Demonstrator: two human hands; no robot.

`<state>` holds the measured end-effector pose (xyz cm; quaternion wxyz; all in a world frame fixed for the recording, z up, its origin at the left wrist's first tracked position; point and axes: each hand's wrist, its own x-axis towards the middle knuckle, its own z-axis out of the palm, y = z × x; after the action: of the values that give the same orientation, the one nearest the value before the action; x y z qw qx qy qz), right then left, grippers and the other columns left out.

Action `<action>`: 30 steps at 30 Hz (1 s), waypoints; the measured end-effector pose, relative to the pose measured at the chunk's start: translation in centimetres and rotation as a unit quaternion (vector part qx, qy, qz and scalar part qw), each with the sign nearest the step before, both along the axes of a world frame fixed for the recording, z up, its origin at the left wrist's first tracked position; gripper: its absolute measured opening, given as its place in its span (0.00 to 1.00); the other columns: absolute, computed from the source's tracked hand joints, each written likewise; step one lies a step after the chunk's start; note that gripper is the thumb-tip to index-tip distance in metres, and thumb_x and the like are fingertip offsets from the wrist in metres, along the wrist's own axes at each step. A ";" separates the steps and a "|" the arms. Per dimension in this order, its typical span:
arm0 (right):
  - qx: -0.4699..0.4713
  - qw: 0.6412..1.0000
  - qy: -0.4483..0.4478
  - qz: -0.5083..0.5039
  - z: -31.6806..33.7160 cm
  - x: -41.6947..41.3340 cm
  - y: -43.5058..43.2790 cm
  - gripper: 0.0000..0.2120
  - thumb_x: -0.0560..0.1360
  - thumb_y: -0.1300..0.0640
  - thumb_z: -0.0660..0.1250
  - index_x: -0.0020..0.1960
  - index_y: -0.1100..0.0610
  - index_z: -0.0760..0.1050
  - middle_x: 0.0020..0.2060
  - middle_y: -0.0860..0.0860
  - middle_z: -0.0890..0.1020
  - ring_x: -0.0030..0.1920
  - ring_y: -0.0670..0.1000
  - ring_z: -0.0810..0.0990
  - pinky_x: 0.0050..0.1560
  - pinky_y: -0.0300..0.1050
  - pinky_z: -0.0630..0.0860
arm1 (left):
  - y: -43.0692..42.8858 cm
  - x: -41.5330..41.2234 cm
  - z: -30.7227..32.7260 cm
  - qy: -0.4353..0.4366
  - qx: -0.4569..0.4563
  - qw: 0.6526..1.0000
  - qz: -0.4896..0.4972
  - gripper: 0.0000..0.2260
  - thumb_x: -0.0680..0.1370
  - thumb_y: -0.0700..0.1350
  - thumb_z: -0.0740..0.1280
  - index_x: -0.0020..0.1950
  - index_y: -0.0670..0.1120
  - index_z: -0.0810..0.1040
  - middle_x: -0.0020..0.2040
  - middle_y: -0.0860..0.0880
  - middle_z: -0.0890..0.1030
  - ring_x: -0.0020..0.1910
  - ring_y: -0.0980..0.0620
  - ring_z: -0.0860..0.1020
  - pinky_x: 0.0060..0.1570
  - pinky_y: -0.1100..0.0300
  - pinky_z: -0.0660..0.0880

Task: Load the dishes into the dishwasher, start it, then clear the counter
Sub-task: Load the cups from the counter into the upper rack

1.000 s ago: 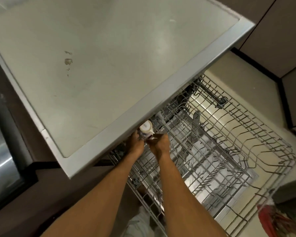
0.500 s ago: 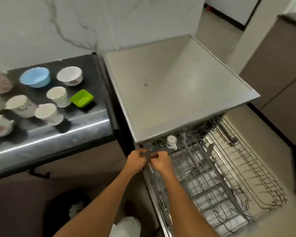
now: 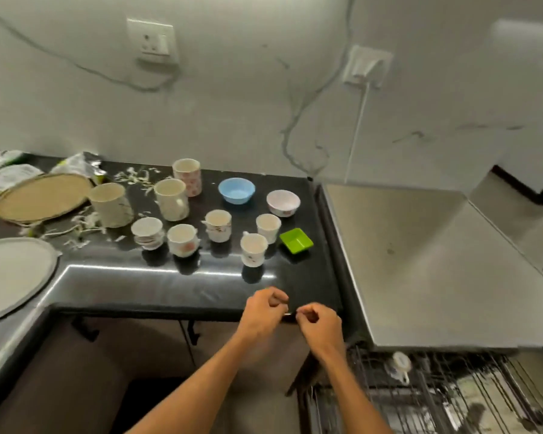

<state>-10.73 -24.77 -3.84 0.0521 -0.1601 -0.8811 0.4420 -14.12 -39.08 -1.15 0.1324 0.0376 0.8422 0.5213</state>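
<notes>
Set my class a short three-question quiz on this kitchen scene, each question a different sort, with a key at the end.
1. True or false: the green dish sits left of the blue bowl.
2. How many cups show in the dishwasher rack? A) none B) one C) three
3. Fill in: the left hand and right hand hover at the counter's ____ edge.
Key: 1 false; 2 B, one white cup; 3 front.

Black counter point(image 3: 157, 286) bears cups point(image 3: 254, 249), a blue bowl point(image 3: 236, 190), a green dish point(image 3: 296, 240), two trays point(image 3: 43, 197).
</notes>
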 end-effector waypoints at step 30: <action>-0.159 0.987 0.017 0.034 4.6 -11.0 -5.4 0.29 0.65 0.56 0.81 0.64 0.56 0.76 0.57 0.49 0.81 0.55 0.46 0.78 0.51 0.34 0.74 | -5.6 -8.9 2.1 0.033 0.059 0.997 0.047 0.27 0.69 0.36 0.73 0.66 0.49 0.73 0.56 0.48 0.81 0.51 0.53 0.78 0.51 0.57 0.77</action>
<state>-21.69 -30.14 0.79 0.0258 -0.1288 -0.8034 0.5808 -23.05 -44.68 0.91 0.0777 0.0227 0.8149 0.5740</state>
